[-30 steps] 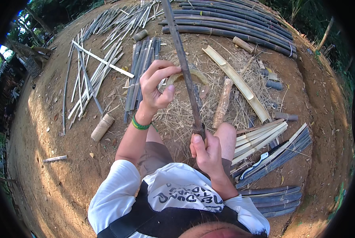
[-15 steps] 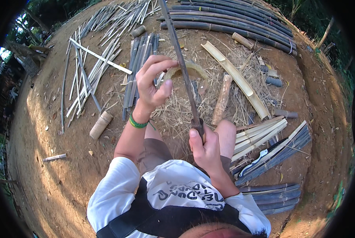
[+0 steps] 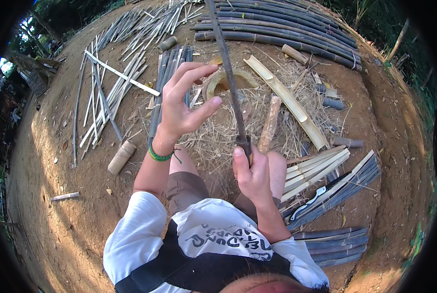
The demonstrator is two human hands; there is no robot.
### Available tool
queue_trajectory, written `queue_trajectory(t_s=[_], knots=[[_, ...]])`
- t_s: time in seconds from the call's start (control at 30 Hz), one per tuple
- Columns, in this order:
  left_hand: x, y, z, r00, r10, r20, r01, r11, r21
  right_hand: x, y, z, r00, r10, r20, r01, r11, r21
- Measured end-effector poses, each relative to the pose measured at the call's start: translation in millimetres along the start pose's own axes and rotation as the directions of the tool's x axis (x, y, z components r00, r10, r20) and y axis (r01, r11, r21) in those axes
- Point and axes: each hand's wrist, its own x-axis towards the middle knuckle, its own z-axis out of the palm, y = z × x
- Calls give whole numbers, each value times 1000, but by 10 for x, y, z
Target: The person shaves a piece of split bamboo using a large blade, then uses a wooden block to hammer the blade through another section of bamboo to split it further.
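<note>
My right hand [image 3: 253, 172] is closed around the handle of a long, dark machete [image 3: 229, 73], whose blade points up and away from me. Left of the blade, my left hand [image 3: 183, 100] is raised with its fingers curved apart and nothing in them; a green cord bracelet circles that wrist. Beyond the blade sits a curved, hollowed piece of wood [image 3: 247, 79], partly hidden by it. A short, rough wooden stick [image 3: 269, 126] lies just past my right hand, among pale shavings.
Split bamboo strips [image 3: 318, 173] lie to my right, with a folding saw [image 3: 312, 201] on them. Long dark bamboo poles [image 3: 277, 36] are stacked at the back. A split bamboo half [image 3: 287, 100] rests on shavings. At left are loose pale strips [image 3: 113, 93] and a bamboo section [image 3: 122, 157].
My left hand has drawn slightly left and down, away from the blade, and its fingers have spread wider. The machete is still in my right hand, in nearly the same pose.
</note>
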Motion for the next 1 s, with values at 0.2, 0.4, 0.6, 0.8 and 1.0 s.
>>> queue_trajectory(t_s=[0.2, 0.4, 0.6, 0.8, 1.0], knots=[[26, -34, 24, 1000, -28, -12, 28, 998, 47, 7, 39, -54, 999, -29, 39, 28, 999, 20], [-21, -35, 46, 999, -23, -23, 24, 999, 39, 16, 25, -194, 995, 20, 97, -23, 999, 30], [-92, -35, 17, 998, -41, -46, 43, 999, 26, 17, 49, -198, 994, 22, 109, -24, 1000, 19], [-206, -25, 20, 984, -119, -132, 114, 992, -49, -2, -38, -129, 997, 2, 81, 1, 999, -42], [334, 113, -247, 915, 306, -264, -254, 943, 216, -15, -42, -93, 998, -35, 55, 38, 998, -52]])
